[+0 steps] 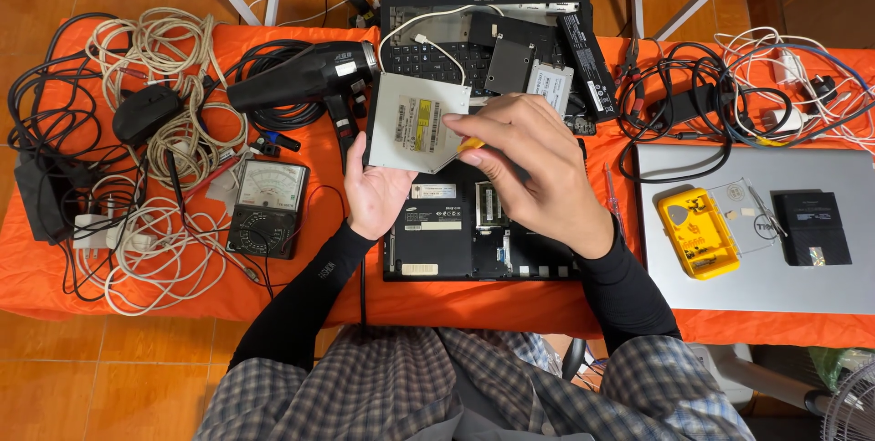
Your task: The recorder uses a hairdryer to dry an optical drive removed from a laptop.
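Small yellow plastic box [697,232] with clear hinged lid open, tiny bits inside, resting on closed silver laptop [756,286] at right. Flat grey metal optical drive [412,124] gripped from below by left hand [375,193], above opened black laptop base [478,231]. Right hand [533,166] closed around orange-handled screwdriver [470,143], tip at drive's edge. Black hair dryer [305,79], analog multimeter [267,208] and tangled white cables [155,131] left on orange-covered surface [36,277].

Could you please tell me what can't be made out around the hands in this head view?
- Screwdriver tip: the right hand covers all but a bit of yellow handle.
- Drive underside: faces away; the left hand hides its lower edge.
- Open laptop middle: behind the right hand.
- Top laptop: buried under parts.
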